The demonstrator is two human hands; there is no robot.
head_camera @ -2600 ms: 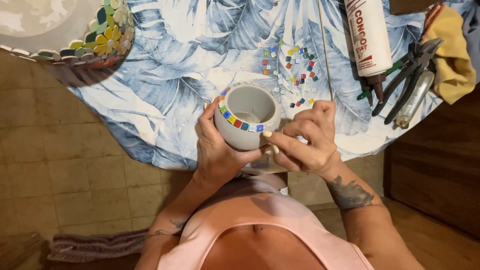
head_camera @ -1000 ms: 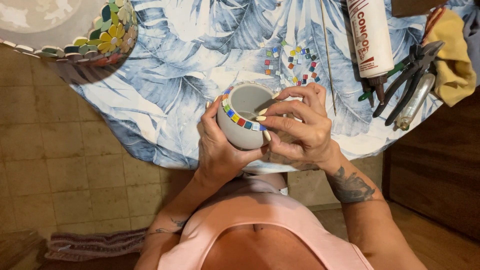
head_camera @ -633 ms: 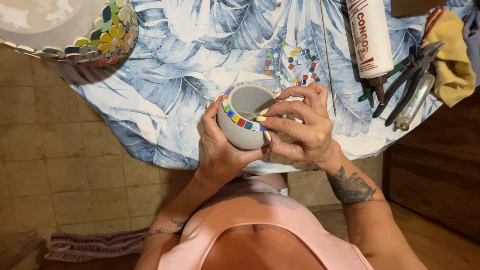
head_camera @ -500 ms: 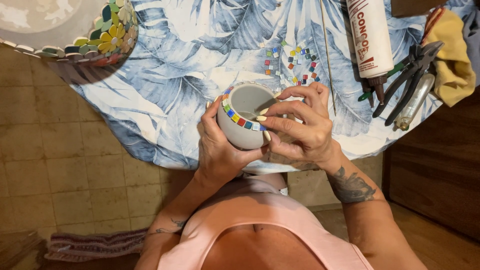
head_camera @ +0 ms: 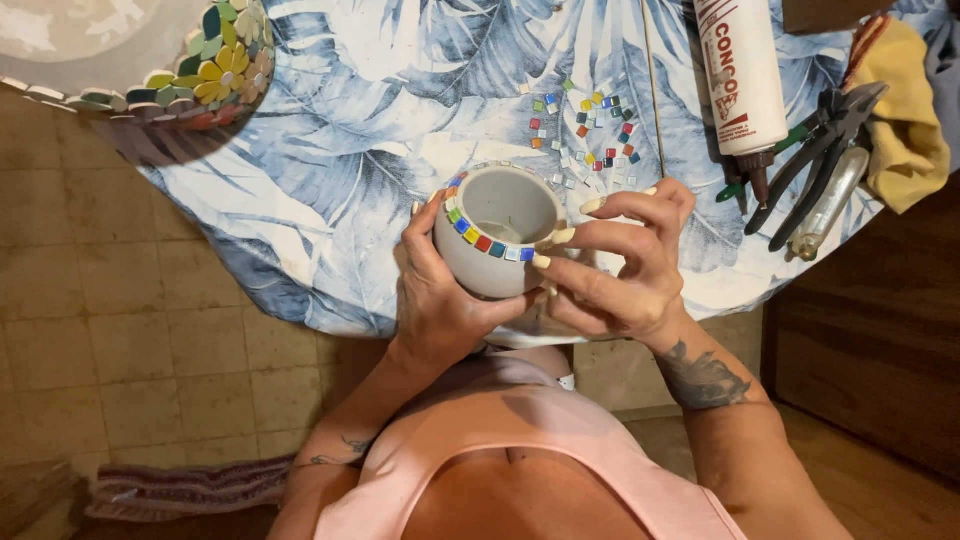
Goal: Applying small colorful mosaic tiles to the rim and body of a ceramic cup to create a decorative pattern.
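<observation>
My left hand (head_camera: 437,300) cups a small white round pot (head_camera: 492,240) from below and the left, holding it over the table's near edge. A row of small coloured square tiles runs along the pot's rim. My right hand (head_camera: 618,270) rests its fingertips against the rim on the right side, pressing at the tile row. Whether a tile sits under those fingertips is hidden.
A pile of loose coloured mosaic tiles (head_camera: 585,130) lies on the blue leaf-print tablecloth (head_camera: 360,140) beyond the pot. A glue tube (head_camera: 742,80), pliers (head_camera: 815,165) and a yellow cloth (head_camera: 905,120) are at the right. A mosaic-covered bowl (head_camera: 190,80) stands far left.
My right hand moved up from the pot's lower side to its rim, where its fingertips now stay. The pot has tipped slightly in my left hand.
</observation>
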